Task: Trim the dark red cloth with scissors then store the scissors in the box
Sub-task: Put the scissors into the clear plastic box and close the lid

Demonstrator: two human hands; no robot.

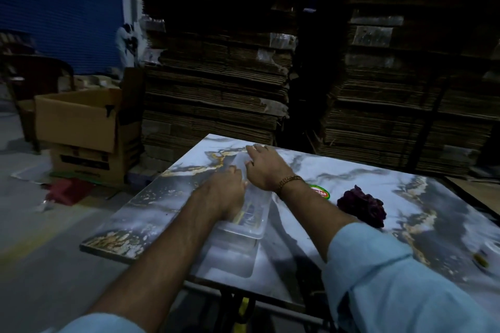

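A clear plastic box (261, 220) lies lengthwise in the middle of the marble-patterned table (378, 186). Something blurred with yellowish and dark parts, which may be the scissors (244, 216), shows through its wall. My left hand (226, 192) is curled against the box's left edge. Spread over the far end of the clear lid is my right hand (266, 167), which wears a bracelet, with its fingertips over the far rim. The dark red cloth (362, 205) sits crumpled on the table to the right of the box, apart from both hands.
A round green and red sticker (320, 192) lies between box and cloth. An open cardboard carton (78, 121) stands on the floor at left, with red material (67, 189) beside it. Tall stacks of flattened cardboard (216, 76) rise behind the table. A small dark object (480, 258) lies near the table's right edge.
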